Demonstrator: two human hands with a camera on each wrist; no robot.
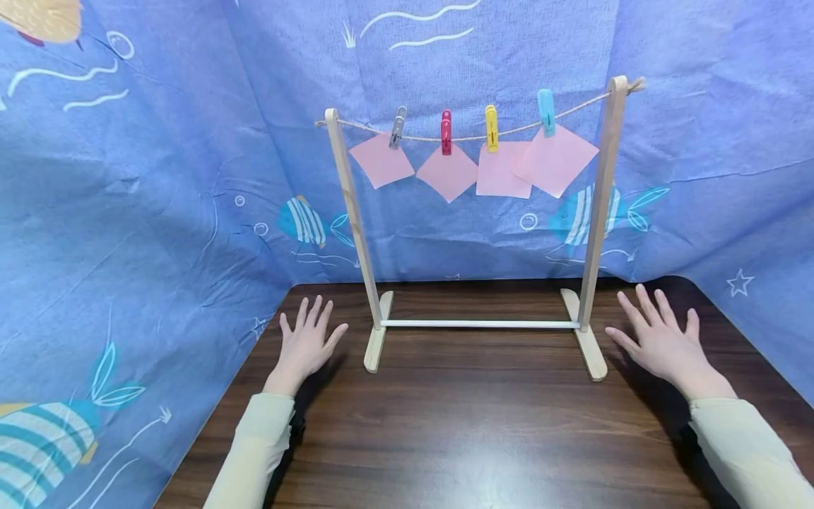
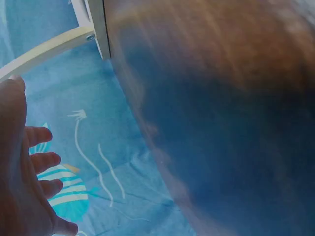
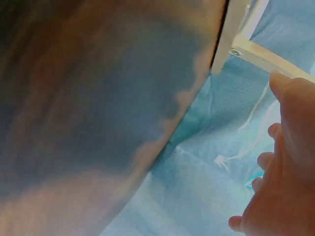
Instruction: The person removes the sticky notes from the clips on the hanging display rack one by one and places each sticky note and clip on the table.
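Observation:
My left hand, fingers spread, is at the table's left side, just left of a wooden frame. To the right of that frame is my right hand, its fingers also spread. Neither hand holds anything. A string runs between the two posts. From it hang pink square papers, clipped by a grey clothespin, a red clothespin, a yellow clothespin and a blue clothespin. Both wrist views show the spread fingers beside a frame post.
The dark wooden table lies under the frame. A white rod joins the two wooden feet low over the tabletop. Behind and at both sides hangs a blue cloth with fish drawings.

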